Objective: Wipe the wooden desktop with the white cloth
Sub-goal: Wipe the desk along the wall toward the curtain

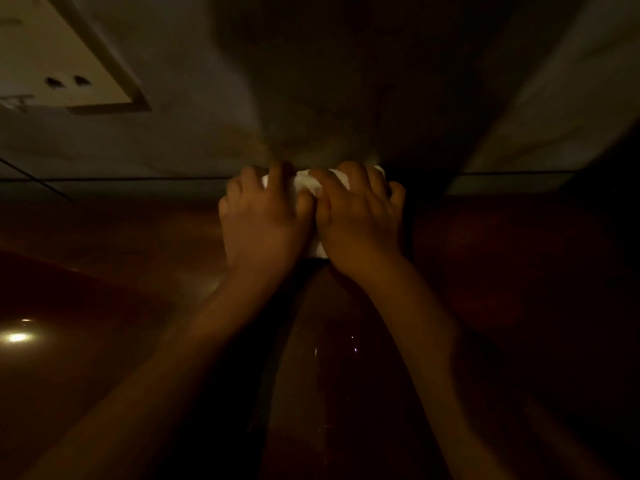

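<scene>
Though the scene is very dim and blurred, two bare forearms can be seen reaching forward from the bottom edge, where they are cut off. Below them lies the dark, glossy reddish-brown wooden desktop (104,271), much of its right side lost in shadow. Side by side at the desk's far edge, the left hand (263,220) and right hand (360,216) press down with fingers curled over a crumpled white cloth (310,185). Only bits of the cloth show, between the fingers and at the wrists. Beyond rises a grey wall (173,133) bearing a pale socket plate (65,81) at upper left.
</scene>
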